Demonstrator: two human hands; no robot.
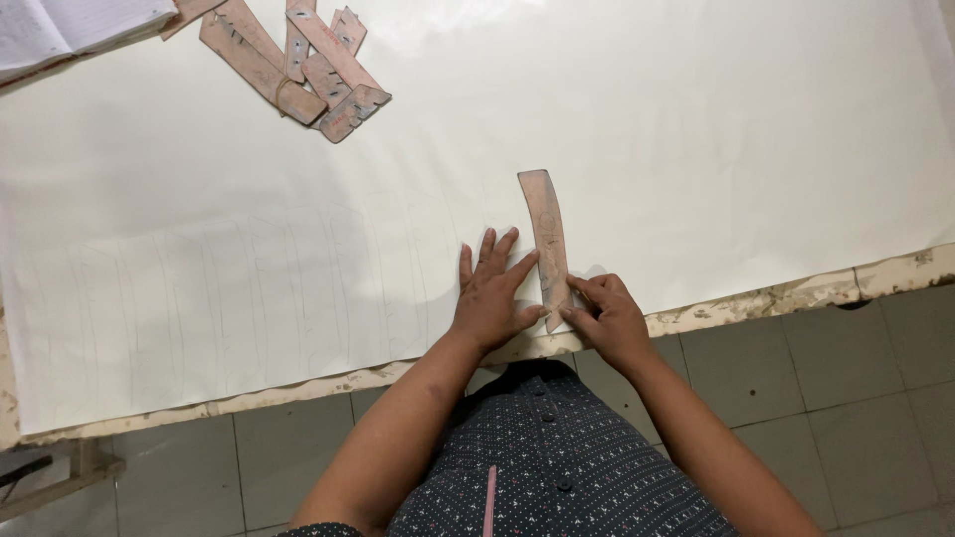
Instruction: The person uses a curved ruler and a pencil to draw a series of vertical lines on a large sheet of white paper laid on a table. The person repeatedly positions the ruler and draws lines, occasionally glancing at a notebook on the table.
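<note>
Fingers (pixel 517 267) pin a curved template (pixel 548 234); spare templates (pixel 298 60) lie well apart.

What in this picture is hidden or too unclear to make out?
Head view:
- Lower end of the curved cardboard template: covered by the right hand.
- Whether that hand holds a pencil: its fingers hide it.
- Markings on the template pile: too small.
- Open notebook: cut off by the top-left edge.

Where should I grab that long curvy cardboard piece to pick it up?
Probably the curved cardboard strip is best pinched at its far, free end, coming from above. It lies flat on the white sheet, and the left hand and right hand cover its near end.
</note>
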